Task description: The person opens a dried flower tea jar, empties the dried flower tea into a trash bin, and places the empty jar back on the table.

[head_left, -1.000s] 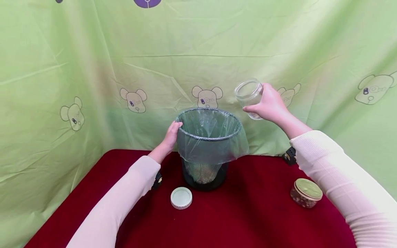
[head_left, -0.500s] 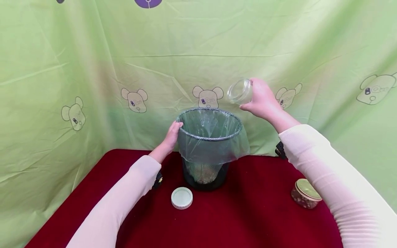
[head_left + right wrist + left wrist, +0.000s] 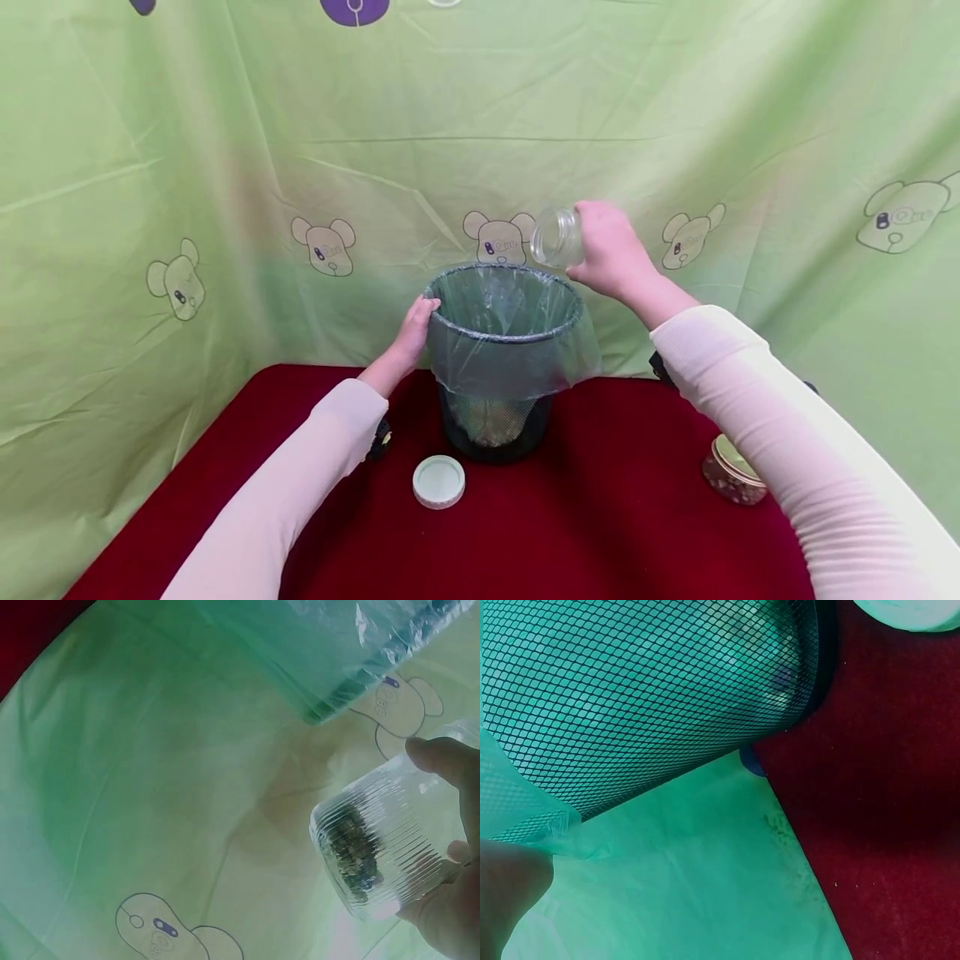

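A black mesh wastebasket (image 3: 491,421) stands on the table, lined with a translucent green bag (image 3: 510,367) folded over its rim. My left hand (image 3: 415,329) grips the rim at the left, fingertips over the edge; in the left wrist view only part of that hand (image 3: 514,889) shows. Above the basket's right rear rim my right hand (image 3: 611,250) holds a clear glass jar (image 3: 557,237), tipped left with its mouth towards the basket. Dark, crumbly matter (image 3: 356,851) sits at the ribbed bottom of the jar in the right wrist view.
A round white lid (image 3: 438,481) lies on the dark red tablecloth (image 3: 600,517) in front of the basket. At the right stands a low jar with a gold lid (image 3: 733,473), partly hidden by my right sleeve. A green printed curtain (image 3: 405,108) hangs behind and beside the table.
My right hand has moved left with the glass jar, bringing it over the basket's edge and tipping it further over. My left hand keeps its place on the rim.
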